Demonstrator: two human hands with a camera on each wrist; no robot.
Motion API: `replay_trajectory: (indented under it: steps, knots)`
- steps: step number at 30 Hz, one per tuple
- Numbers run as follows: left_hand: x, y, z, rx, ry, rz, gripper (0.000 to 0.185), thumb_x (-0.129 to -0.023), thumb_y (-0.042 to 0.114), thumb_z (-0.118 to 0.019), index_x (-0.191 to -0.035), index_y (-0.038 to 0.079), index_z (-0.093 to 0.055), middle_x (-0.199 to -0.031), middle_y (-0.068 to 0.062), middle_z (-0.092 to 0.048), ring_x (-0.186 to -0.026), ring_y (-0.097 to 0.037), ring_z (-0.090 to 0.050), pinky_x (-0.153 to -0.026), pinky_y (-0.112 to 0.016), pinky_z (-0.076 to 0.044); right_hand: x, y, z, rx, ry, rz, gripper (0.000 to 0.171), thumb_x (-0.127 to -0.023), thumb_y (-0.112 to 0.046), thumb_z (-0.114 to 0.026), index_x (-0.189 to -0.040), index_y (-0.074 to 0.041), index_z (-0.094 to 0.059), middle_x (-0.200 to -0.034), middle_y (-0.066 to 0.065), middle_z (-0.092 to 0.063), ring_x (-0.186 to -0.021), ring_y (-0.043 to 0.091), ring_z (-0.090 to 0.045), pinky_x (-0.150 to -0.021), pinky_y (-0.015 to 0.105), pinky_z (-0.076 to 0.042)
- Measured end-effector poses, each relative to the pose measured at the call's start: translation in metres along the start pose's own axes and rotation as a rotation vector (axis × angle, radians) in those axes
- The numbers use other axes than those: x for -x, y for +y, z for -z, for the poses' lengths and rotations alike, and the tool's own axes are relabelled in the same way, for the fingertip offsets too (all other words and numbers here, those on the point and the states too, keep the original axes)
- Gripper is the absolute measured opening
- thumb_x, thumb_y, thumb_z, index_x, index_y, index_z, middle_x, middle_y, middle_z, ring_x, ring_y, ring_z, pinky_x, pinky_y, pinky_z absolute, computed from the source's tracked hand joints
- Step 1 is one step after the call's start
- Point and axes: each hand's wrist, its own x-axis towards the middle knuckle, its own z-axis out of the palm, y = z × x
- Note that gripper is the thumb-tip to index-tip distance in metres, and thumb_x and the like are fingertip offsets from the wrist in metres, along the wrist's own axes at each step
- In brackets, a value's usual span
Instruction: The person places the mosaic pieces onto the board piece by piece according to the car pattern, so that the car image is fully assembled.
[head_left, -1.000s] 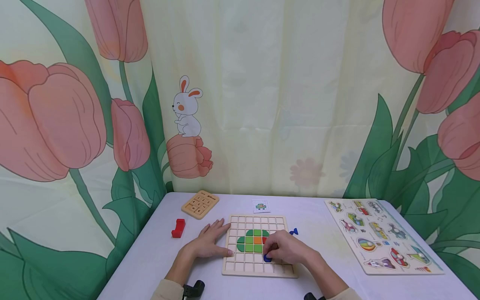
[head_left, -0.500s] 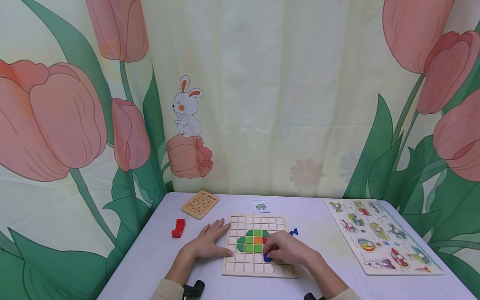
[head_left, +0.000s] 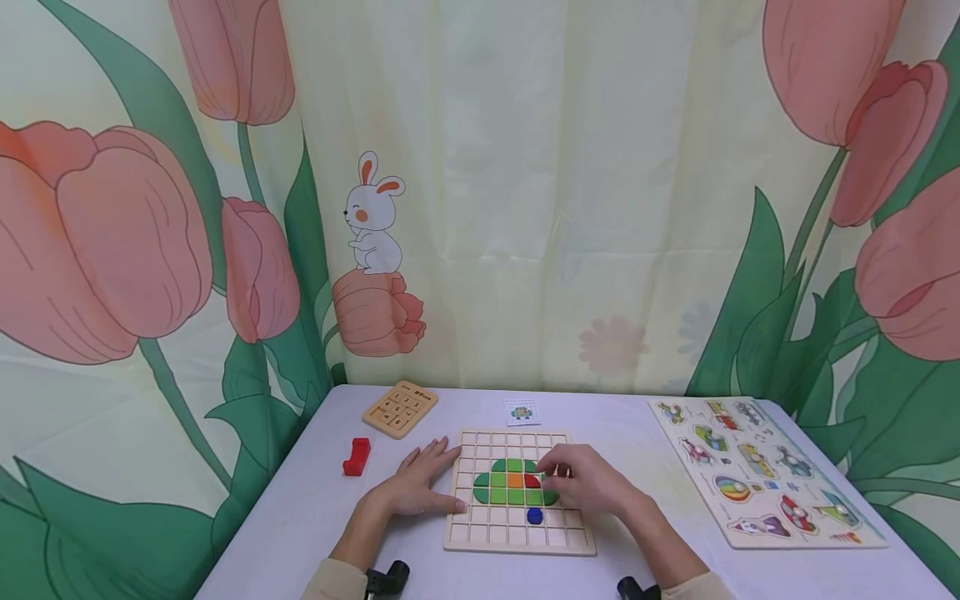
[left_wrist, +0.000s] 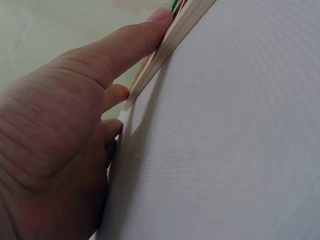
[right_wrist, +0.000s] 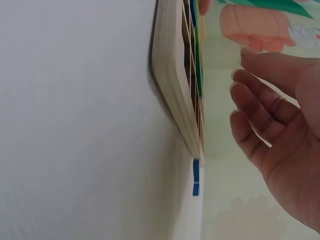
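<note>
Blue piece (head_left: pixel 534 517) sits in a cell of the wooden grid board (head_left: pixel 517 540) on the desk (head_left: pixel 300 508), small, light and rigid; best pinched by its edges. Right hand (head_left: pixel 581 482) hovers relaxed and empty above the board, left hand (head_left: pixel 415 486) lies flat against the frame.

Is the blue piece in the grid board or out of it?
In: the blue piece sits in a cell of the board, below the green shape; the right hand is off it.
</note>
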Motion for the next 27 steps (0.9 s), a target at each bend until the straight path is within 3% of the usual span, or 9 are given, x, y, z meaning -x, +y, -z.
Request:
replay_trajectory:
  steps: [7,12,21,27]
  knots:
    - [0.0,0.001,0.0,-0.002,0.0,-0.005,0.101,-0.078,0.068,-0.076,-0.162,0.024,-0.04,-0.174,-0.009,-0.023,-0.163,-0.032,-0.012,-0.131,-0.061,-0.005,0.003,0.018,0.014,0.042,0.196,-0.132,0.025,-0.093,-0.007,-0.076,-0.117,-0.011,-0.076,-0.106,-0.001,-0.071,-0.087,0.012,-0.057,-0.069,0.022,-0.049]
    - [0.001,0.002,0.001,0.003,-0.004,-0.001,0.102,-0.078,0.067,-0.077,-0.162,0.023,-0.039,-0.174,-0.009,-0.023,-0.163,-0.033,-0.011,-0.13,-0.062,-0.005,0.007,0.034,0.024,0.065,0.265,-0.227,0.028,-0.092,-0.008,-0.077,-0.12,-0.01,-0.074,-0.108,0.002,-0.072,-0.087,0.014,-0.056,-0.069,0.023,-0.047]
    - [0.0,-0.001,0.0,-0.002,-0.001,0.001,0.102,-0.078,0.068,-0.077,-0.162,0.024,-0.039,-0.174,-0.01,-0.023,-0.163,-0.033,-0.012,-0.13,-0.062,-0.005,0.013,0.055,0.028,0.051,0.205,-0.26,0.028,-0.094,-0.005,-0.072,-0.122,-0.01,-0.073,-0.112,0.004,-0.07,-0.09,0.017,-0.055,-0.073,0.027,-0.046]
    - [0.0,-0.001,0.0,-0.001,-0.002,-0.004,0.102,-0.078,0.068,-0.077,-0.162,0.024,-0.039,-0.174,-0.01,-0.024,-0.163,-0.033,-0.012,-0.13,-0.062,-0.005,0.015,0.061,0.026,0.083,0.17,-0.204,0.028,-0.094,0.003,-0.068,-0.118,-0.009,-0.076,-0.115,0.002,-0.072,-0.093,0.016,-0.058,-0.08,0.033,-0.05]
